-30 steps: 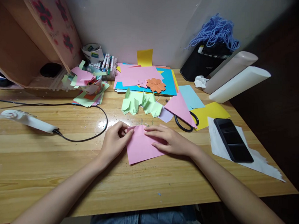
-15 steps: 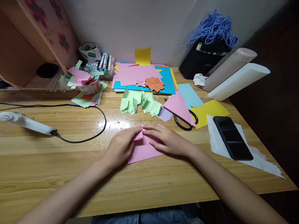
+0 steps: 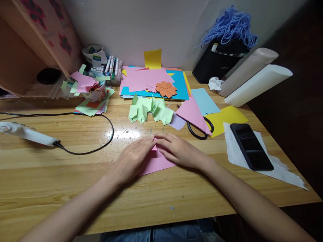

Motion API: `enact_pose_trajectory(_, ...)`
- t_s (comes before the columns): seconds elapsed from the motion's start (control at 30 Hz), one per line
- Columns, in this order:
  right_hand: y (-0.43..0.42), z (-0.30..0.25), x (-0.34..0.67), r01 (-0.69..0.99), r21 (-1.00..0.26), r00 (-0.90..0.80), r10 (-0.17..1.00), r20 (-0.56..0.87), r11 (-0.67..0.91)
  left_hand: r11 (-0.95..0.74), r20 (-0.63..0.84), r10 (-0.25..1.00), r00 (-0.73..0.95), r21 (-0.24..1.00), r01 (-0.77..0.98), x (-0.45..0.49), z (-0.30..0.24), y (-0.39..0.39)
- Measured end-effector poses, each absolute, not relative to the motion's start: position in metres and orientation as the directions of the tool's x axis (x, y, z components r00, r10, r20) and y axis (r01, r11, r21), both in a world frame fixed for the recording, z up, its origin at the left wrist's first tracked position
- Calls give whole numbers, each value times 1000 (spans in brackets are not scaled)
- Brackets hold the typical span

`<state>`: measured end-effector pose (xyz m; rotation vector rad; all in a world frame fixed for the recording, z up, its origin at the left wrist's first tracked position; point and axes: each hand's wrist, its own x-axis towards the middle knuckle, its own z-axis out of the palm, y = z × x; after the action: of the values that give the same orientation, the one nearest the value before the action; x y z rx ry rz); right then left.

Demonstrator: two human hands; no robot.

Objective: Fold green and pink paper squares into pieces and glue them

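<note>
On the wooden table a sheet of pink paper [image 3: 157, 165] lies flat, with a smaller folded pink paper [image 3: 154, 148] on top of it. My left hand [image 3: 133, 157] covers the left side of the folded paper, its fingers pressed together over it. From the other side my right hand [image 3: 179, 148] pinches the folded paper's edge, its lower fingers bent against the pink sheet. The fingertips of both hands meet at the top of the fold, and much of the folded paper is hidden beneath them. Just beyond stand folded light green paper pieces [image 3: 150, 109].
Black-handled scissors [image 3: 197, 134] lie partly under a pink paper triangle [image 3: 192, 114]. A phone [image 3: 251, 146] rests on white paper at right. Behind are an orange paper flower [image 3: 166, 89] and stacked coloured sheets [image 3: 180, 92]. A white device [image 3: 25, 134] with a black cable lies left.
My left hand has slid slightly forward and right, its fingers now covering more of the folded pink paper. My right hand has barely moved. The view has shifted a little.
</note>
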<state>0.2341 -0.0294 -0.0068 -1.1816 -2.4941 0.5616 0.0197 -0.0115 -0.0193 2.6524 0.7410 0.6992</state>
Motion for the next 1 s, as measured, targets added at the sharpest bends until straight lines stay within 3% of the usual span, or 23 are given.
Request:
enact_pose_trajectory(0.17,-30,-6,233,684,-434,-604,789,113,586,-859,418,504,755,329,392,22,-21,-12)
enact_pose_trajectory(0.57,-30,-15,227,766,-235,-584,800,136,599,-853,359,508,783,339,398,20,-25,-12)
enact_pose_trajectory(0.77,-28,-11,227,775,-309,-535,833,143,551,-840,374,526,764,368,399,24,-24,-14)
enact_pose_trajectory(1.0,-27,-12,231,733,-468,-495,859,129,493,-753,314,624,716,487,443,27,-23,-16)
